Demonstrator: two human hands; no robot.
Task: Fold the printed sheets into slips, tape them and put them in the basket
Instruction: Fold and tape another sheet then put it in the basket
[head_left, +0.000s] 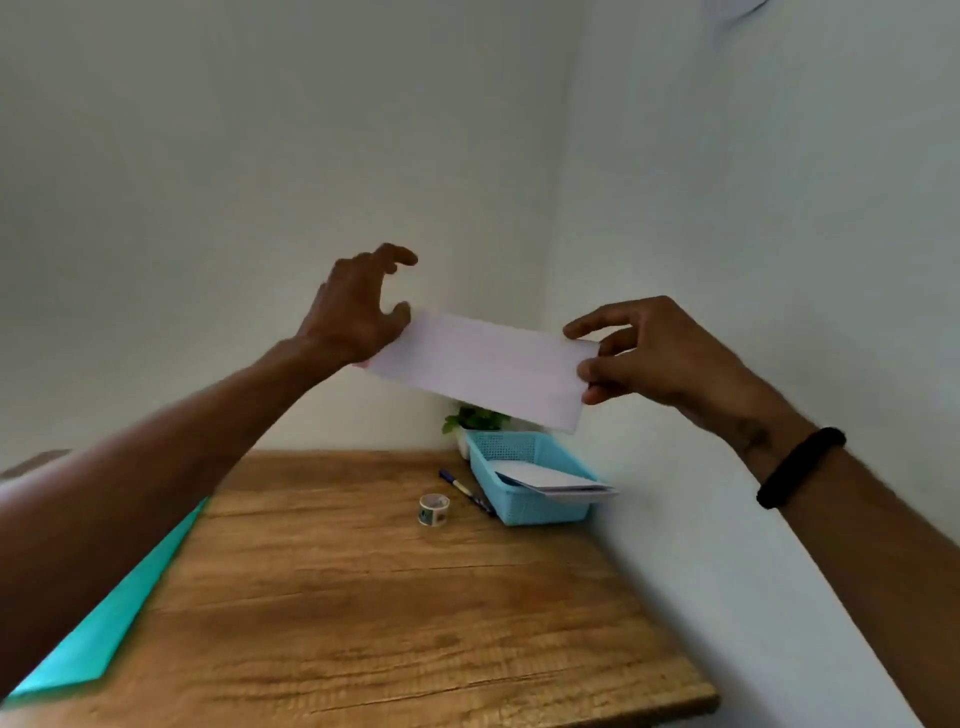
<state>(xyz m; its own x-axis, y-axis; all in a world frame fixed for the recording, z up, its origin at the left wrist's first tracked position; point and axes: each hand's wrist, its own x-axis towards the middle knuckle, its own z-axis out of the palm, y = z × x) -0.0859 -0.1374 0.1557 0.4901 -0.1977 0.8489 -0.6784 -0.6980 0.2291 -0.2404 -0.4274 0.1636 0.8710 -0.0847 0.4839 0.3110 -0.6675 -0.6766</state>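
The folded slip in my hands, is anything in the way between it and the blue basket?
Nothing visible blocks it. The slip hangs in the air above the open-topped basket, which already holds folded papers but has room.

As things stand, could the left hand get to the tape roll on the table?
Probably yes. The left hand only lightly holds the slip, and bare table surrounds the tape roll; the pen lies beside it, apart.
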